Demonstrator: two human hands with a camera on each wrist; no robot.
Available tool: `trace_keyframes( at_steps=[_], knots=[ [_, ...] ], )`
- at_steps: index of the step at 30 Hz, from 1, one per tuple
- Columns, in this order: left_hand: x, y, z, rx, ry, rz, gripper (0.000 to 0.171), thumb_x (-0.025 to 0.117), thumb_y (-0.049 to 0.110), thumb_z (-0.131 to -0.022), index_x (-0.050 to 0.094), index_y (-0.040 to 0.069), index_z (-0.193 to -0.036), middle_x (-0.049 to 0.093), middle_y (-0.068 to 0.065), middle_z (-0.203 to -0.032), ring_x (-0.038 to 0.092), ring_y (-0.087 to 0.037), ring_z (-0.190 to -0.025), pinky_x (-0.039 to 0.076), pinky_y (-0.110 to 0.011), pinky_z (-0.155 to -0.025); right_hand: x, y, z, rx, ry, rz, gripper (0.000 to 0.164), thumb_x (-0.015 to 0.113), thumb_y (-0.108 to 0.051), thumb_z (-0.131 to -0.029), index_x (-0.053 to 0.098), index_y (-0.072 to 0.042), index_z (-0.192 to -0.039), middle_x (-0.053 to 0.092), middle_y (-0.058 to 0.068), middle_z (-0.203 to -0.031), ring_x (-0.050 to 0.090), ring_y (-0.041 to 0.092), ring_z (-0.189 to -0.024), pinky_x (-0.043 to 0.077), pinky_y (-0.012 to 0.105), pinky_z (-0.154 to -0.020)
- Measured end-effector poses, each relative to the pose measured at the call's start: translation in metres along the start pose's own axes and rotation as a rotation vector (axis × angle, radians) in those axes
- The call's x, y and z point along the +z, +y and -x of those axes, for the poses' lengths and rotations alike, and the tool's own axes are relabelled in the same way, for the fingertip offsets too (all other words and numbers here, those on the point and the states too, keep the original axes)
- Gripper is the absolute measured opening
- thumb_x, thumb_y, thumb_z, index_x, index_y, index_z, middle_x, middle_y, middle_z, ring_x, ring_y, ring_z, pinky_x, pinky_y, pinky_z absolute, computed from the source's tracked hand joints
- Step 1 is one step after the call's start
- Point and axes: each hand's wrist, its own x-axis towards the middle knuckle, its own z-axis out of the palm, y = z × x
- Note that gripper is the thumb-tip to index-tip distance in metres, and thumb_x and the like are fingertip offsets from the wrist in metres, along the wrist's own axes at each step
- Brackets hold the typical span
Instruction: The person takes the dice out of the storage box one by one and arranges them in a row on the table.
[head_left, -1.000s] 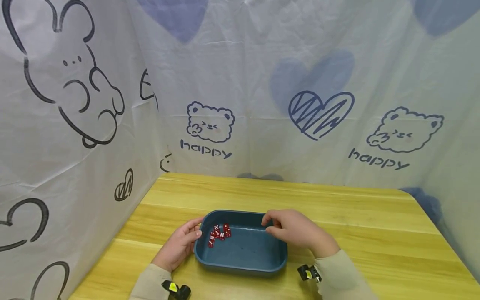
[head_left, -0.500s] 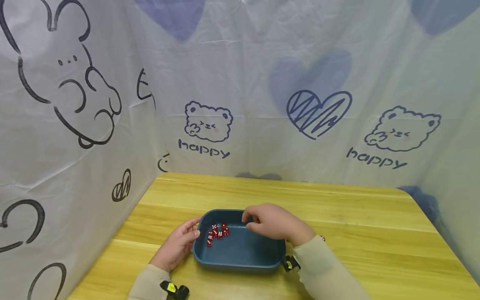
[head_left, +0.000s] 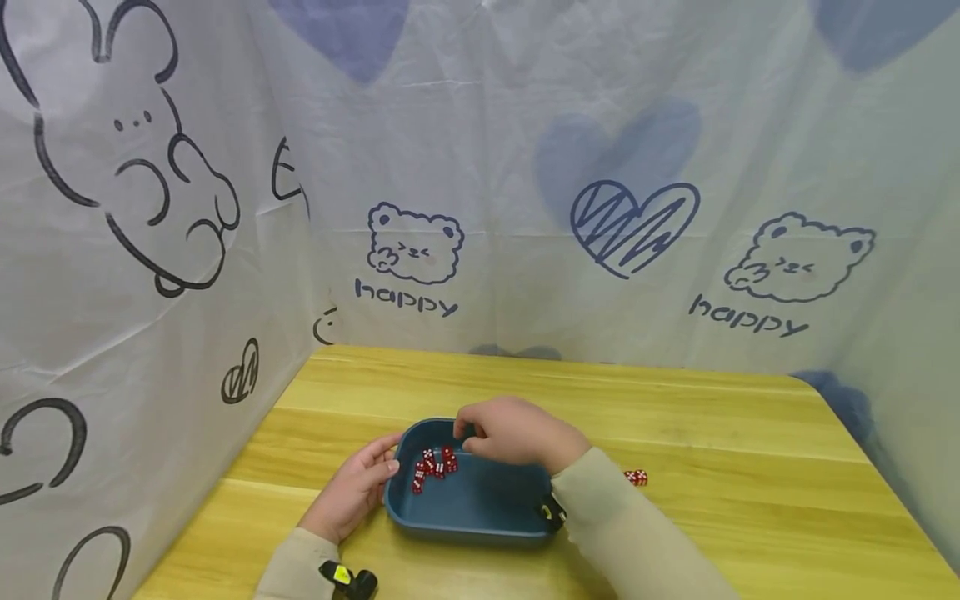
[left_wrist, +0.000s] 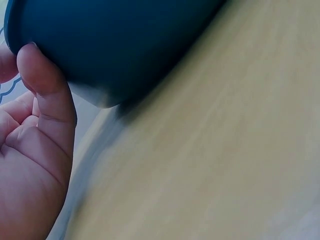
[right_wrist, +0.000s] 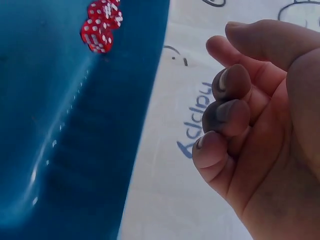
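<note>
A dark blue plastic tray (head_left: 487, 527) with rounded corners sits on the table. Several red dice (head_left: 438, 467) with white spots lie in its left end. My left hand (head_left: 352, 492) grips the tray's left side; in the left wrist view its thumb (left_wrist: 42, 70) lies against the outer wall near the rim. Over the tray's far side, to the right of the dice, hovers my right hand (head_left: 510, 429). In the right wrist view its fingers (right_wrist: 232, 82) are loosely bent, thumb and forefinger apart, and nothing shows between them. The right forearm covers the tray's right end.
More red dice (head_left: 636, 477) lie on the yellow wood-grain table (head_left: 750, 467), right of the tray, partly behind the right sleeve (head_left: 630, 517). A white printed sheet (head_left: 510, 275) hangs behind the table and along its left side.
My right hand has moved left across the tray toward the dice. The dice on the table have come into view beside the sleeve. My left hand has kept its hold on the tray.
</note>
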Motion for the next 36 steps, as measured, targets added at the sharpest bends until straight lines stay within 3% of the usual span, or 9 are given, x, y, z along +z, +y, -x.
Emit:
trace_keyframes(
  at_steps=[6, 12, 16, 21, 26, 31, 36],
  knots=[
    [-0.001, -0.001, 0.001, -0.004, -0.003, 0.006, 0.057, 0.051, 0.009, -0.105, 0.028, -0.004, -0.155, 0.053, -0.017, -0.117, 0.057, -0.016, -0.085, 0.049, -0.022, -0.064, 0.013, -0.002, -0.018, -0.008, -0.037, 0.028, 0.022, 0.067, -0.025, -0.097, 0.071, -0.021, -0.117, 0.059, -0.012, -0.085, 0.055, 0.010, -0.075, 0.048, 0.028, -0.071],
    [-0.002, -0.001, 0.001, -0.002, 0.001, 0.002, 0.056, 0.052, 0.009, -0.105, 0.029, -0.004, -0.155, 0.052, -0.017, -0.115, 0.056, -0.016, -0.083, 0.049, -0.023, -0.064, 0.037, 0.003, -0.031, 0.036, -0.079, 0.036, 0.023, 0.067, -0.026, -0.096, 0.072, -0.025, -0.118, 0.060, -0.012, -0.086, 0.054, 0.010, -0.074, 0.047, 0.029, -0.071],
    [-0.002, -0.001, 0.000, 0.005, -0.021, 0.005, 0.057, 0.052, 0.010, -0.105, 0.028, -0.004, -0.155, 0.052, -0.019, -0.118, 0.057, -0.016, -0.085, 0.049, -0.023, -0.065, 0.048, 0.008, -0.034, 0.077, -0.111, 0.042, 0.029, 0.068, -0.029, -0.096, 0.069, -0.027, -0.125, 0.065, -0.010, -0.100, 0.056, 0.011, -0.080, 0.050, 0.032, -0.078],
    [-0.001, -0.001, -0.001, 0.003, -0.018, 0.008, 0.057, 0.052, 0.009, -0.105, 0.028, -0.004, -0.155, 0.052, -0.019, -0.117, 0.056, -0.015, -0.083, 0.049, -0.022, -0.064, 0.055, 0.013, -0.035, 0.099, -0.127, 0.038, 0.041, 0.066, -0.028, -0.097, 0.062, -0.031, -0.138, 0.065, -0.009, -0.126, 0.059, 0.010, -0.100, 0.050, 0.036, -0.093],
    [-0.002, -0.001, 0.000, 0.005, -0.014, 0.010, 0.057, 0.052, 0.009, -0.105, 0.028, -0.003, -0.155, 0.051, -0.018, -0.116, 0.055, -0.015, -0.082, 0.049, -0.022, -0.063, 0.059, 0.019, -0.037, 0.118, -0.142, 0.047, 0.047, 0.065, -0.028, -0.098, 0.057, -0.036, -0.143, 0.061, -0.011, -0.134, 0.059, 0.010, -0.108, 0.049, 0.037, -0.098],
    [-0.003, -0.002, -0.001, 0.009, -0.019, 0.015, 0.058, 0.052, 0.009, -0.105, 0.028, -0.004, -0.155, 0.051, -0.020, -0.118, 0.057, -0.016, -0.086, 0.050, -0.023, -0.064, 0.060, 0.020, -0.035, 0.135, -0.166, 0.061, 0.047, 0.064, -0.021, -0.096, 0.059, -0.036, -0.141, 0.061, -0.009, -0.134, 0.058, 0.010, -0.102, 0.049, 0.034, -0.092],
    [-0.002, -0.003, -0.001, 0.003, -0.015, 0.011, 0.057, 0.052, 0.009, -0.105, 0.028, -0.004, -0.155, 0.052, -0.019, -0.117, 0.057, -0.017, -0.086, 0.050, -0.023, -0.065, 0.061, 0.020, -0.033, 0.150, -0.157, 0.049, 0.040, 0.065, -0.016, -0.094, 0.065, -0.035, -0.130, 0.065, -0.008, -0.119, 0.055, 0.012, -0.092, 0.048, 0.033, -0.083]
  ],
)
